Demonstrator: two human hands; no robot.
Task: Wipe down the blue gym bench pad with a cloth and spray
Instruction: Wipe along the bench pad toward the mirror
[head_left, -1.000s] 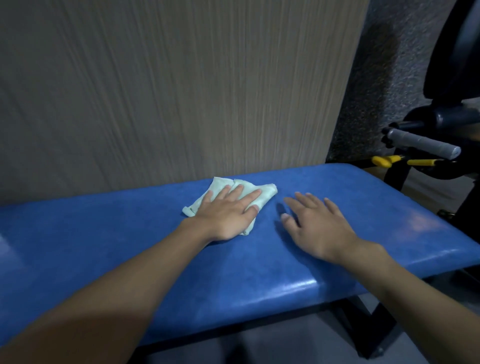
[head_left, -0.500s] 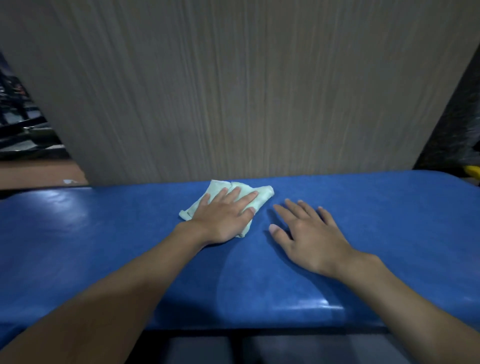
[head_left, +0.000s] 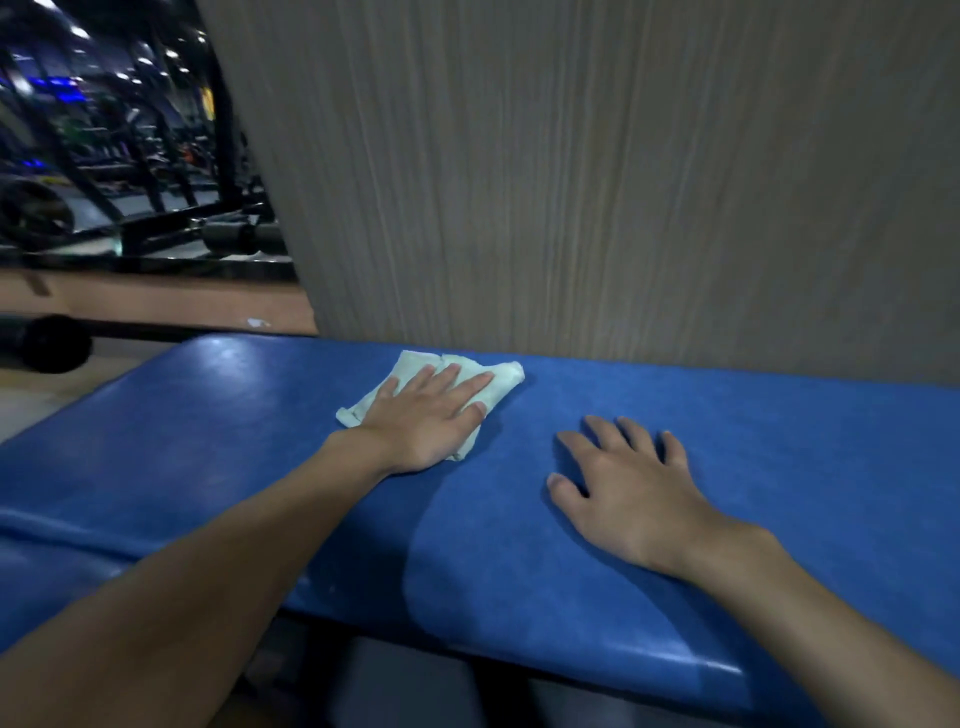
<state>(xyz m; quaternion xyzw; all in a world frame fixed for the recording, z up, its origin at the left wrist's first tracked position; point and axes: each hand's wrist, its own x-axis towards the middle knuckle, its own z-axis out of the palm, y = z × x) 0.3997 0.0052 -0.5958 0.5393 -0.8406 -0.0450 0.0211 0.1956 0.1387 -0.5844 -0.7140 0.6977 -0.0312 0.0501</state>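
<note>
On bench pad (head_left: 789, 431): left hand (head_left: 422, 422) presses cloth (head_left: 501, 378); right hand (head_left: 626, 491) flat.

Gym, blue padded bench (head_left: 208, 441) up front, black machine frames (head_left: 156, 130) w/ ceiling lights (head_left: 78, 31) in bkgd left, wood-look wall panel (head_left: 623, 182) behind.

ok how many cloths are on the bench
1: a folded pale cloth near the far edge of the blue pad, flat under the left hand. The right hand rests on bare pad beside it. No other shows.
</note>
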